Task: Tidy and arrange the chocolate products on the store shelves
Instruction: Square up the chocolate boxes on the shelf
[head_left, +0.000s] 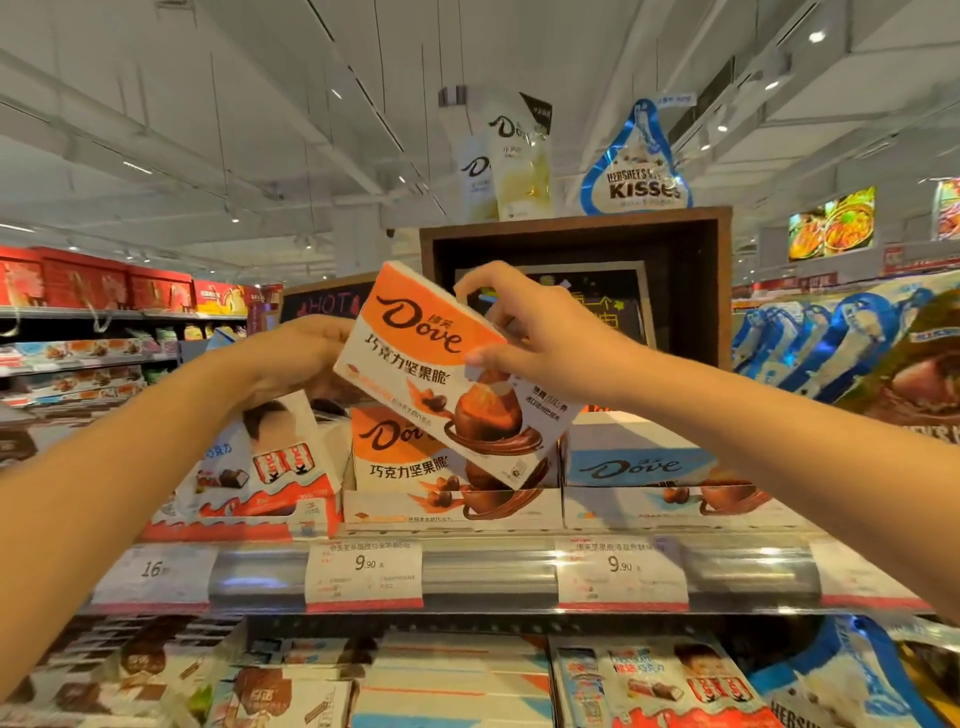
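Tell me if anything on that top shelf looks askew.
The Kinder box on the left leans sideways, not square in its tray like the shelved orange Dove box. Both hands hold another Dove box tilted, not yet shelved.

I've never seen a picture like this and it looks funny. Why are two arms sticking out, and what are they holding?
The camera sits on a person's head, so you see their own arms reaching forward in a shop. Both hands hold one orange Dove box, tilted, above the shelf. The left hand grips its left edge; the right hand pinches its top right. Below it stands a display tray of the same orange boxes. A Kinder box is to its left, a blue Dove box to its right. White price tags hang on the shelf's front.
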